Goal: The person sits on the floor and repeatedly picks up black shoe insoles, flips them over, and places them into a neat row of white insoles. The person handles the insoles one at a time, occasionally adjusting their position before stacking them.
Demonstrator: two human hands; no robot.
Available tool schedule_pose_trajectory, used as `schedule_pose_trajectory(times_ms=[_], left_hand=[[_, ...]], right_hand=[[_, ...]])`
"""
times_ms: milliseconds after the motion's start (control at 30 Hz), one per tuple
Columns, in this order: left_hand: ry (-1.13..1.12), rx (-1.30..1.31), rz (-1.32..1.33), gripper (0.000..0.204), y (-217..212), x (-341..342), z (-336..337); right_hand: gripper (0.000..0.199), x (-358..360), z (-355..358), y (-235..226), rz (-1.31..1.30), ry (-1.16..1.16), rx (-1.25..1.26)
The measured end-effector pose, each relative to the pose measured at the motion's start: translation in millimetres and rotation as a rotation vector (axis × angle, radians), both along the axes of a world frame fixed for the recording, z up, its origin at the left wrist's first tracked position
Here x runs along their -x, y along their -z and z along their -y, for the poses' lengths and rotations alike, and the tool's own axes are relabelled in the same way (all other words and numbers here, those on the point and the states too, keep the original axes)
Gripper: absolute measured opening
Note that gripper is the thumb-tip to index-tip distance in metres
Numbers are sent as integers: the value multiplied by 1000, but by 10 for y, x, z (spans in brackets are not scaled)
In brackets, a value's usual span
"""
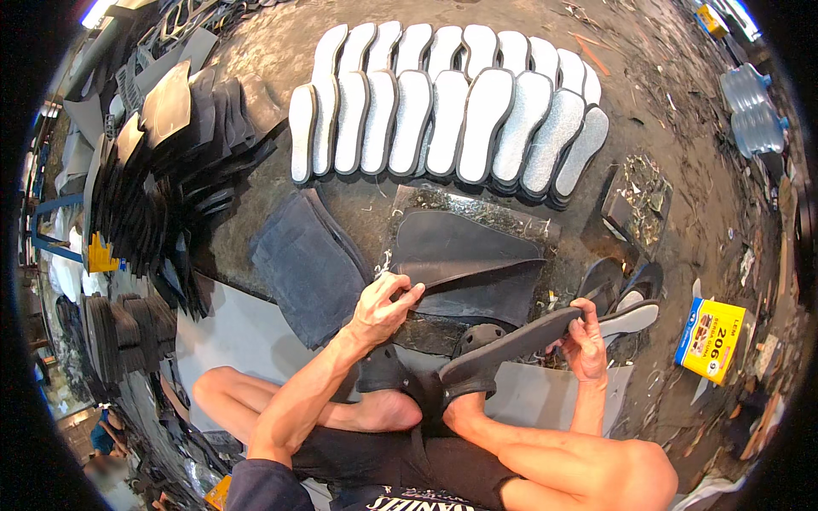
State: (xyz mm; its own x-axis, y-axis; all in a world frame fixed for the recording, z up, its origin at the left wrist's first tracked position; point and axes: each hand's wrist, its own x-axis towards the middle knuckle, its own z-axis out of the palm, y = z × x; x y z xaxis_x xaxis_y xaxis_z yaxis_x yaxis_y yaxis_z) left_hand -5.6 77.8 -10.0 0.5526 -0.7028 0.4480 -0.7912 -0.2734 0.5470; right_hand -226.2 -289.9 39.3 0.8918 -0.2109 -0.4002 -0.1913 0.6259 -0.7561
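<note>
In the left hand (388, 304), the raised edge of a black sheet (464, 237), pinched between finger and thumb. In the right hand (585, 342), one end of a long dark sole (513, 347), held between thumb and fingers, slanting over a black shoe (480, 333). Under the sheet, a messy flat board (460, 201), just in front of the feet. Looks thin, light and floppy, maybe rubber; likely easy to bend and hard to break. Best to take by the loose edge, near a corner. As for the sole, likely light too, but a bit stiffer; good to hold by an end or both sides. Probably not very slippery, with such a dull face. For writing, big dark print on a yellow box (714, 341) off to the right, and pale letters on the dark shirt (268, 487).
</note>
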Motion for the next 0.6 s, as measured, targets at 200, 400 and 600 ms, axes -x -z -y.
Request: schedule_pose_trajectory(times_ms=[200, 400, 600], left_hand=[[-351, 91, -72, 56, -234, -39, 267], [-492, 608, -1377, 46, -370, 243, 415], [-725, 695, -1255, 37, -165, 99, 493]], right_hand=[[50, -211, -149, -62, -114, 82, 50], [55, -569, -359, 36, -176, 173, 224], [49, -827, -538, 126, -196, 89, 784]])
